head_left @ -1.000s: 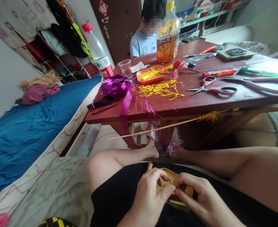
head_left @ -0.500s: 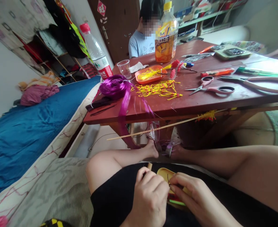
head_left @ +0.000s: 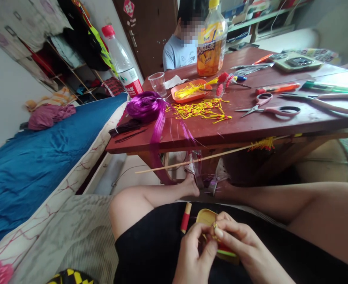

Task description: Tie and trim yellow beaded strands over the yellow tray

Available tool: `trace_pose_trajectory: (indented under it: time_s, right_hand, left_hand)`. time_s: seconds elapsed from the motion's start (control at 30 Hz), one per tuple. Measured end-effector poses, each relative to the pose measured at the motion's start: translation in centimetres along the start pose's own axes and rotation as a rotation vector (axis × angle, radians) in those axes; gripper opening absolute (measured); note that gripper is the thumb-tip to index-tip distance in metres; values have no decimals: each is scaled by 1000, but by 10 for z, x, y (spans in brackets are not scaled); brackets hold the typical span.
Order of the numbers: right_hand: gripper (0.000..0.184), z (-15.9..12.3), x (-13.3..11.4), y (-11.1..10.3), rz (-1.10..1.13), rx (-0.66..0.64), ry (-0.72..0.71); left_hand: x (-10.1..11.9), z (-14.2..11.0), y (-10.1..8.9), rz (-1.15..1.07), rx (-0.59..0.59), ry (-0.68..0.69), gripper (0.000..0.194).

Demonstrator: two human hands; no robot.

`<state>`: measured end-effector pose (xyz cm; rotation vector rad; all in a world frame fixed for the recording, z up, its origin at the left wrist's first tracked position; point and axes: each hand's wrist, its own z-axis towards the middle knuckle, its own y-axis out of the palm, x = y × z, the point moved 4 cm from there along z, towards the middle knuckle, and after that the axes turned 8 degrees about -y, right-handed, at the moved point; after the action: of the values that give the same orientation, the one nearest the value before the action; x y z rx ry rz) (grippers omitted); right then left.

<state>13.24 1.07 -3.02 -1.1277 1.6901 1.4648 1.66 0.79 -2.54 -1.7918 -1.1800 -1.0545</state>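
Note:
Over my lap, my left hand (head_left: 196, 248) and my right hand (head_left: 240, 238) meet, fingertips pinched together. Between them is a small yellow piece on a thin dark stem (head_left: 214, 225), mostly covered by the fingers. Beneath the hands lies a shallow yellow tray (head_left: 205, 216), with something red and bright green showing at its near end. A wooden stick wound with red thread (head_left: 186, 217) rests on the black cloth just beyond my left hand.
On the red table (head_left: 168, 138) are purple fibre (head_left: 146, 105), yellow stamens (head_left: 197, 109), an orange tray (head_left: 176, 97), scissors (head_left: 268, 106), pliers (head_left: 322, 100) and bottles (head_left: 212, 49). A thin stick (head_left: 191, 161) juts below the edge. A person (head_left: 176, 51) sits across.
My left hand has moved down and turned, uncovering the thread-wound stick on my lap. Its fingertips now meet those of my right hand at the small yellow piece.

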Motion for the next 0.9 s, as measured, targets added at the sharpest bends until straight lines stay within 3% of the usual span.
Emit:
trace_pose_trajectory:
  time_s: [0.1, 0.23, 0.33, 0.47, 0.6, 0.8, 0.9]
  right_hand:
    - [25, -3, 10, 3, 101, -9, 88]
    - [30, -4, 18, 3, 162, 51, 135]
    - [29, -4, 20, 4, 196, 116, 114]
    - [23, -4, 23, 7, 317, 92, 144]
    - [22, -5, 26, 8, 345, 59, 157]
    - [22, -4, 22, 7, 236, 110, 74]
    - [20, -6, 24, 11, 317, 73, 156]
  left_hand:
    - [-6, 11, 6, -240, -147, -91, 34]
    - [-6, 10, 8, -369, -182, -152, 39]
    - [-4, 6, 4, -209, -110, -81, 37]
    - [10, 0, -5, 254, 46, 175, 29]
    - [23, -3, -8, 488, 35, 403, 25]
    - [20, -1, -7, 537, 59, 326, 26]
    - [18, -5, -3, 504, 24, 367, 26]
